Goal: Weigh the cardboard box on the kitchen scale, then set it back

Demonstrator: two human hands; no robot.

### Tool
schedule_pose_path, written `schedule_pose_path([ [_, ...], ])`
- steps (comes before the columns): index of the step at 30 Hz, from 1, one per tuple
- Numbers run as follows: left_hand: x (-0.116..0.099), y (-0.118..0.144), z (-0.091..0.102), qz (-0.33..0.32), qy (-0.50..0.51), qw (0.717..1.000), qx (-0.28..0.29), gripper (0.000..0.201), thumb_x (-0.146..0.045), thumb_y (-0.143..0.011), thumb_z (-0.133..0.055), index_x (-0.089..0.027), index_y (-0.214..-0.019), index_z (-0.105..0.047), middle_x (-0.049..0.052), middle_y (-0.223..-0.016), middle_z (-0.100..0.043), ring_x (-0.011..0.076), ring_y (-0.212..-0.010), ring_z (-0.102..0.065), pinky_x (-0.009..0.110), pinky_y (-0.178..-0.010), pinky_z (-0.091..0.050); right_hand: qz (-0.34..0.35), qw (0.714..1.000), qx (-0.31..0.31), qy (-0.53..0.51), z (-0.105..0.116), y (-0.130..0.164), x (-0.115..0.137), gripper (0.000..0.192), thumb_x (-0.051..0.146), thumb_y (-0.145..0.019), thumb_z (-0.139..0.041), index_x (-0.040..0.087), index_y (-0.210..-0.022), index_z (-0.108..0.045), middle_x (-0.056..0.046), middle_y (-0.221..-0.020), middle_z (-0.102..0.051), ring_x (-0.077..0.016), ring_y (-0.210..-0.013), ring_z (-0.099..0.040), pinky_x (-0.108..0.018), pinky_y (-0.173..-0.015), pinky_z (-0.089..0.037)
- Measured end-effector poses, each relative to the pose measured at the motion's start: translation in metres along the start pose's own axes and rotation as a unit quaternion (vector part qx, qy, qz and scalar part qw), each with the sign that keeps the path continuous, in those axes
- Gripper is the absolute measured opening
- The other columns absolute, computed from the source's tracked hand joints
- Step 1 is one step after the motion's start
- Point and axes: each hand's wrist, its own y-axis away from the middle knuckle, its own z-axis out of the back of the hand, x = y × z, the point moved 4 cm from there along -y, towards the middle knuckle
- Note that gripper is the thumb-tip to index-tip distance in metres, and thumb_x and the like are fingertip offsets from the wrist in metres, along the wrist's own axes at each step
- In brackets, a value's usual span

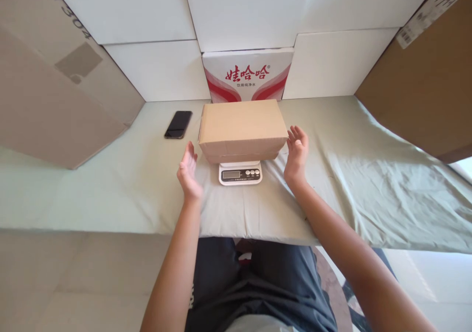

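Observation:
A closed brown cardboard box point(243, 125) rests on a small white digital scale point(241, 180), whose display and round buttons show at the front. The scale's weighing platform is mostly hidden under the box. My left hand point(189, 172) is held beside the box's left front corner, fingers extended and a small gap away from it. At the right side, my right hand point(297, 155) has its fingers stretched upward, close to the box's edge; whether the fingertips touch it I cannot tell.
A dark phone point(178, 124) lies left of the box on the pale green cloth point(147, 184). Behind stands a white-and-red carton point(248, 74) among stacked white boxes point(155, 71). Large brown cartons flank the table at left point(66, 86) and right point(420, 91).

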Motion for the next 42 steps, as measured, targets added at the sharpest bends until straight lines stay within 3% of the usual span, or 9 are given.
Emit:
schedule_pose_path([
  [5, 0.001, 0.003, -0.003, -0.007, -0.008, 0.999, 0.038, 0.090, -0.086, -0.095, -0.039, -0.023, -0.153, -0.065, 0.013, -0.167, -0.055, 0.0326, -0.160, -0.046, 0.044, -0.133, -0.038, 0.007, 0.999, 0.053, 0.001, -0.010, 0.018, 0.002, 0.064, 0.063, -0.096, -0.052, 0.037, -0.155, -0.046, -0.003, -0.177, -0.039, -0.0299, -0.167, -0.037, -0.060, -0.139, -0.030],
  [9, 0.006, 0.004, -0.004, 0.003, -0.002, 0.999, 0.044, 0.090, -0.087, -0.093, -0.044, -0.022, -0.151, -0.067, 0.015, -0.163, -0.059, 0.0344, -0.157, -0.050, 0.047, -0.132, -0.039, -0.007, 0.997, 0.073, 0.014, -0.017, 0.025, 0.003, 0.063, 0.062, -0.097, -0.051, 0.040, -0.156, -0.047, 0.000, -0.175, -0.044, -0.0303, -0.168, -0.035, -0.061, -0.140, -0.028],
  [13, 0.013, 0.005, -0.004, 0.017, 0.001, 0.999, 0.038, 0.092, -0.087, -0.090, -0.049, -0.019, -0.148, -0.069, 0.019, -0.158, -0.063, 0.0373, -0.153, -0.055, 0.051, -0.130, -0.042, 0.002, 0.996, 0.088, 0.019, -0.024, 0.031, 0.017, 0.056, 0.059, -0.098, -0.051, 0.038, -0.150, -0.054, -0.001, -0.170, -0.050, -0.0310, -0.165, -0.037, -0.062, -0.139, -0.030],
  [18, 0.016, 0.006, -0.006, 0.018, -0.006, 0.999, 0.041, 0.092, -0.089, -0.090, -0.049, -0.019, -0.146, -0.071, 0.020, -0.156, -0.065, 0.0376, -0.153, -0.056, 0.052, -0.130, -0.042, -0.002, 0.993, 0.116, 0.018, -0.032, 0.039, 0.032, 0.048, 0.049, -0.095, -0.063, 0.033, -0.140, -0.059, -0.007, -0.159, -0.059, -0.0320, -0.153, -0.051, -0.061, -0.135, -0.038],
  [30, 0.011, 0.007, -0.008, 0.041, 0.001, 0.997, 0.063, 0.093, -0.088, -0.088, -0.053, -0.019, -0.150, -0.068, 0.021, -0.159, -0.062, 0.0400, -0.156, -0.051, 0.056, -0.131, -0.038, 0.019, 0.991, 0.132, 0.019, -0.032, 0.038, 0.025, 0.047, 0.052, -0.095, -0.060, 0.035, -0.139, -0.058, -0.007, -0.152, -0.064, -0.0324, -0.149, -0.053, -0.061, -0.131, -0.042],
  [33, -0.007, -0.007, -0.014, 0.017, 0.001, 0.994, 0.109, 0.083, -0.081, -0.094, -0.053, -0.023, -0.152, -0.066, 0.016, -0.167, -0.055, 0.0368, -0.161, -0.044, 0.053, -0.134, -0.035, 0.043, 0.990, 0.131, 0.015, -0.036, 0.026, 0.031, 0.050, 0.053, -0.094, -0.060, 0.033, -0.140, -0.058, -0.008, -0.148, -0.066, -0.0332, -0.145, -0.055, -0.060, -0.130, -0.043],
  [37, -0.030, -0.046, -0.035, -0.008, -0.023, 0.986, 0.165, 0.072, -0.075, -0.098, -0.056, -0.027, -0.150, -0.067, 0.009, -0.168, -0.055, 0.0325, -0.165, -0.037, 0.049, -0.138, -0.027, 0.087, 0.988, 0.127, 0.011, -0.050, -0.009, 0.038, 0.050, 0.053, -0.092, -0.060, 0.033, -0.138, -0.058, -0.007, -0.149, -0.065, -0.0322, -0.146, -0.055, -0.056, -0.132, -0.041],
  [39, -0.031, -0.068, -0.048, 0.001, -0.006, 0.986, 0.169, 0.078, -0.080, -0.094, -0.057, -0.025, -0.147, -0.069, 0.010, -0.164, -0.059, 0.0355, -0.164, -0.039, 0.052, -0.137, -0.028, 0.096, 0.988, 0.122, 0.010, -0.060, -0.034, 0.031, 0.052, 0.053, -0.090, -0.059, 0.034, -0.139, -0.057, -0.005, -0.151, -0.063, -0.0310, -0.150, -0.051, -0.054, -0.133, -0.040],
  [42, -0.015, -0.094, -0.063, 0.002, 0.022, 0.989, 0.144, 0.084, -0.085, -0.089, -0.060, -0.021, -0.144, -0.071, 0.012, -0.160, -0.064, 0.0374, -0.162, -0.043, 0.054, -0.135, -0.032, 0.082, 0.989, 0.121, -0.027, -0.077, -0.069, 0.006, 0.058, 0.053, -0.083, -0.058, 0.033, -0.137, -0.056, -0.004, -0.149, -0.065, -0.0308, -0.146, -0.054, -0.055, -0.132, -0.041],
])
